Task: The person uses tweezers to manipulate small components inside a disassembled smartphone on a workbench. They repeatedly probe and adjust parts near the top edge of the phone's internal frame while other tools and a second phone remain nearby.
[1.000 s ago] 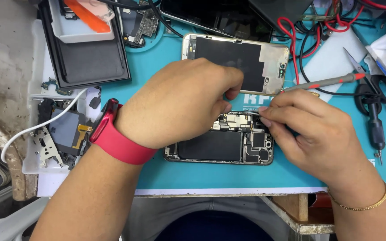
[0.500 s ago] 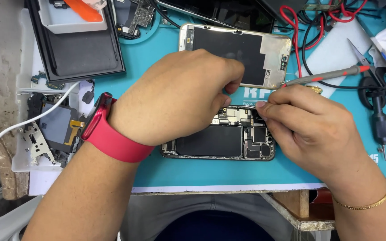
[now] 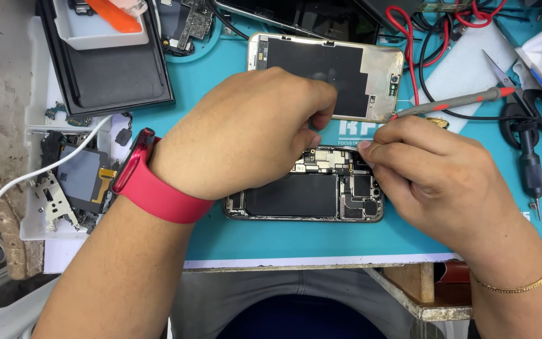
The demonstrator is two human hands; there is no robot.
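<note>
Basically, left hand [image 3: 246,135] rests on the opened phone [image 3: 312,191], fingertips pinched, what they pinch hidden. Right hand [image 3: 434,179] pinches a probe [image 3: 453,103] just beside it. A slip could likely gouge the board or tear a flex.

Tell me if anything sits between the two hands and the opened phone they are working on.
Nothing visible does. The left hand and right hand already have their fingertips down on the top end of the opened phone. The grey probe lies behind the right hand, off to the side.
</note>
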